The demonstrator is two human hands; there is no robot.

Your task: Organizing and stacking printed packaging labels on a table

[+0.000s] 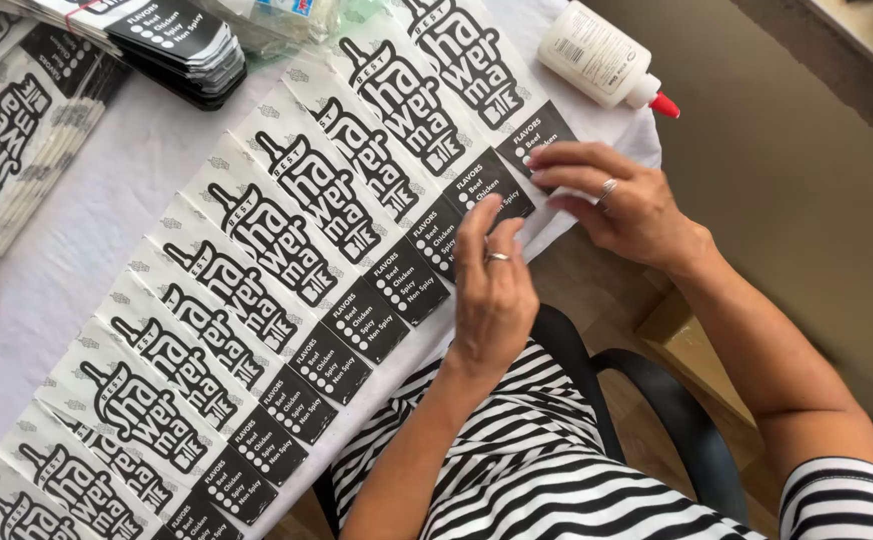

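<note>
A long row of overlapping white paper sleeves with black print runs diagonally across the white-covered table, their black ends along the near edge. My right hand, ring on one finger, presses its fingertips flat on the black end of the last sleeve at the right end of the row. My left hand, also with a ring, hovers just beside it, fingers raised over the neighbouring sleeve's black end. Neither hand holds anything.
A white glue bottle with a red tip lies at the table's far right corner. Stacks of more sleeves sit at the far left and top. A black chair arm and a cardboard box are below the table edge.
</note>
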